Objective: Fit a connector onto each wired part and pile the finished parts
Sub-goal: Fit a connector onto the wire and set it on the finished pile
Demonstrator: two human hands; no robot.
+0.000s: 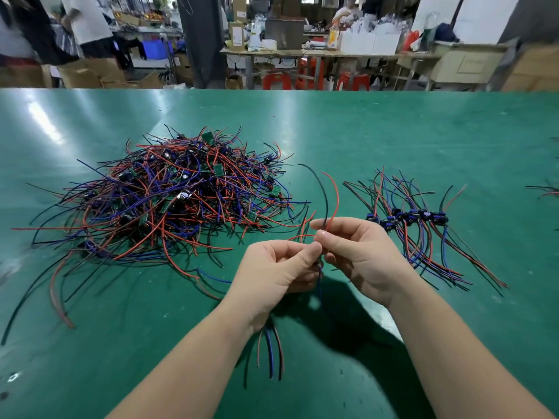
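Pinching one wired part (321, 259) between the curled fingertips of left hand (278, 267) and right hand (360, 255), over the near middle of the green table (393, 131). Standing roughly upright in that grip, with black and red wires (329, 201) arcing up and away and a blue wire (320, 282) trailing down toward the body. Flanked by a tangled heap of loose parts (169, 195) on the left and finished parts with blue connectors (408, 219) on the right.
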